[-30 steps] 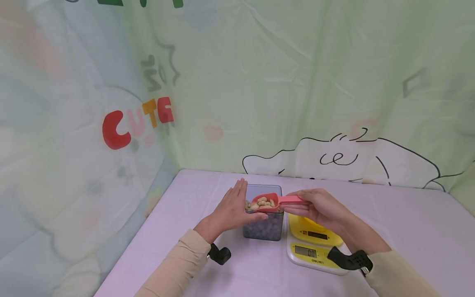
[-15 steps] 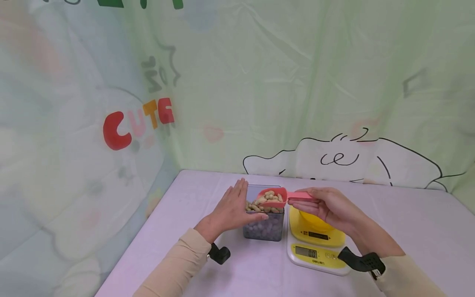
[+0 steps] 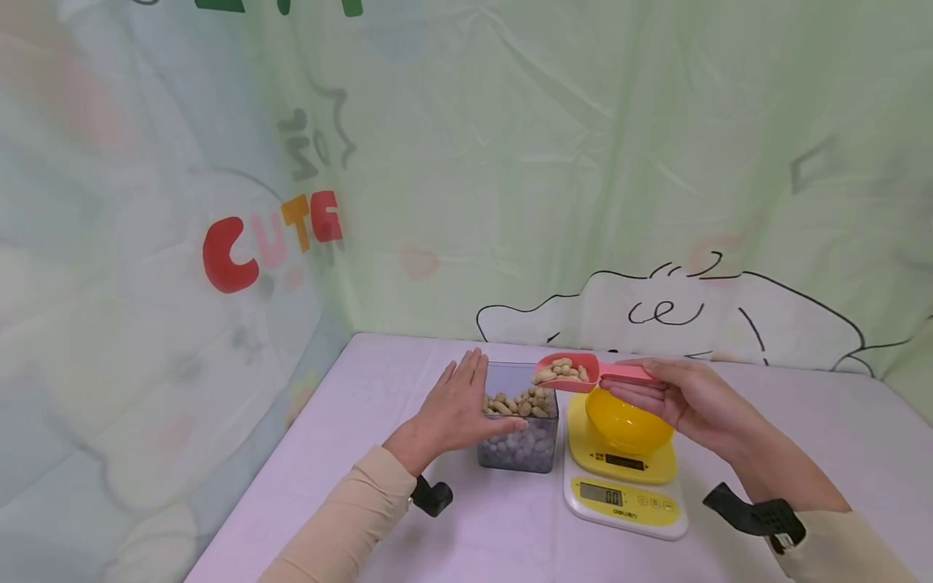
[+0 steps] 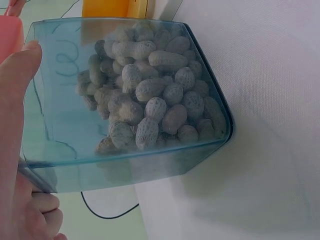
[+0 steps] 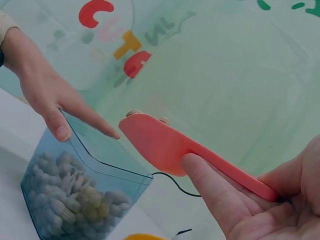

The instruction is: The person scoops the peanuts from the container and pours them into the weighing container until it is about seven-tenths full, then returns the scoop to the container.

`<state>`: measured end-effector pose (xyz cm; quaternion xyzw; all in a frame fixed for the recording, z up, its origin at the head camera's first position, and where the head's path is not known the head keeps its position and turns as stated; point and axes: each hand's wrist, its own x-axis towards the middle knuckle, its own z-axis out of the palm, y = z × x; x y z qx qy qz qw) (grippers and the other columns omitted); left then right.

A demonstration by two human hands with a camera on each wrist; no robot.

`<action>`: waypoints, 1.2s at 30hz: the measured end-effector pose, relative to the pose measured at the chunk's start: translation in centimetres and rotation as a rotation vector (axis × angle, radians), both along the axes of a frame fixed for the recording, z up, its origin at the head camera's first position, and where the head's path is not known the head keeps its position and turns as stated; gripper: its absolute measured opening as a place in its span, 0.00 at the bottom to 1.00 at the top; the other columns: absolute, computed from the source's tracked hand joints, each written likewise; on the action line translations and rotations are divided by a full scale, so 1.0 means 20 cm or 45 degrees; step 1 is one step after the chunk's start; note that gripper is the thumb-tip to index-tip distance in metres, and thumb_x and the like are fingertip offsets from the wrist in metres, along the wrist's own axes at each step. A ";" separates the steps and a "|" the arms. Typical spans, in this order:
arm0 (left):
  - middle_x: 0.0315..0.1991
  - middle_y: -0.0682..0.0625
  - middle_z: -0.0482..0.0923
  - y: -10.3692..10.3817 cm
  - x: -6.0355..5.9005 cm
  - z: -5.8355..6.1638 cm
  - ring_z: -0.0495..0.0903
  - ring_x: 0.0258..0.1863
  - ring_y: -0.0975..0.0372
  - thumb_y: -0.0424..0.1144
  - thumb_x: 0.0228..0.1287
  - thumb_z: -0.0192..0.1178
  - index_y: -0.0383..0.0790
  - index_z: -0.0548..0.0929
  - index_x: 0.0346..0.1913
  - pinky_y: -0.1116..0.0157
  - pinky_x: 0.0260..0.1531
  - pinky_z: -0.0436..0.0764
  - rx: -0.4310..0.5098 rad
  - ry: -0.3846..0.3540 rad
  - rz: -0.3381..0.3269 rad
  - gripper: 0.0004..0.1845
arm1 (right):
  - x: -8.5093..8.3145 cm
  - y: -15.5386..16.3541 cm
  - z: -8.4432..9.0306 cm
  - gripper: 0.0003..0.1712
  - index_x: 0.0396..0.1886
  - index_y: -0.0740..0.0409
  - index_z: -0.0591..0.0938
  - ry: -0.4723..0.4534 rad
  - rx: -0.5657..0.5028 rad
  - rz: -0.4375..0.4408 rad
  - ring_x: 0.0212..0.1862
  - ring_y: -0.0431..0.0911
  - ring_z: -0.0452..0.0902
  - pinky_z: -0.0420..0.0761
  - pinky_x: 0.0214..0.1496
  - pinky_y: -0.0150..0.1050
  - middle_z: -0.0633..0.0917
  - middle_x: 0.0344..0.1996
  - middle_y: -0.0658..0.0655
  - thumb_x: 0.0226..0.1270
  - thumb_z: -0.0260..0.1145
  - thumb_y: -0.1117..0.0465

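My right hand (image 3: 696,405) grips the handle of a red scoop (image 3: 605,370), fingers under it and thumb on top. Several unshelled peanuts (image 3: 563,371) lie in the scoop, raised just above and right of a clear bluish plastic box (image 3: 516,445). More peanuts (image 4: 150,90) fill the lower part of that box. My left hand (image 3: 452,409) rests against the box's left side, fingers straight, thumb (image 5: 60,127) over the near rim. Below my right hand, a yellow bowl (image 3: 627,425) sits on a white and yellow kitchen scale (image 3: 619,510) whose display reads 0.0.
A pale lilac cloth covers the table (image 3: 408,364). Printed green curtain (image 3: 510,162) hangs behind and along the left side. The scale stands close to the right of the box. Each wrist wears a black strap (image 3: 758,516).
The scoop has risen out of the box with peanuts in it and moved right, toward the bowl. My left hand has stayed at the box.
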<state>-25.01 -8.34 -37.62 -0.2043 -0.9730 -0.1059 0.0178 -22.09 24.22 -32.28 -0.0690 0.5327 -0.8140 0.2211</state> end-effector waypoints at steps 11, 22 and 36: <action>0.81 0.42 0.42 0.00 0.01 0.00 0.43 0.81 0.54 0.79 0.56 0.50 0.34 0.46 0.79 0.54 0.80 0.46 -0.024 0.000 -0.007 0.63 | 0.03 0.24 -0.05 0.17 0.53 0.61 0.78 0.022 -0.166 0.036 0.55 0.55 0.84 0.82 0.57 0.43 0.87 0.52 0.61 0.83 0.42 0.63; 0.81 0.41 0.41 0.00 0.01 0.01 0.42 0.81 0.54 0.79 0.57 0.50 0.34 0.45 0.79 0.54 0.80 0.47 -0.015 -0.003 -0.019 0.63 | 0.06 0.42 -0.09 0.25 0.50 0.53 0.86 0.012 -0.050 -0.006 0.53 0.55 0.86 0.84 0.54 0.43 0.88 0.48 0.61 0.83 0.40 0.63; 0.81 0.42 0.41 -0.01 0.00 0.01 0.42 0.81 0.54 0.78 0.56 0.51 0.34 0.44 0.79 0.55 0.80 0.46 0.036 -0.026 -0.033 0.63 | 0.06 0.44 -0.06 0.21 0.63 0.63 0.73 0.182 0.603 -0.182 0.46 0.46 0.89 0.86 0.48 0.39 0.90 0.42 0.50 0.83 0.41 0.59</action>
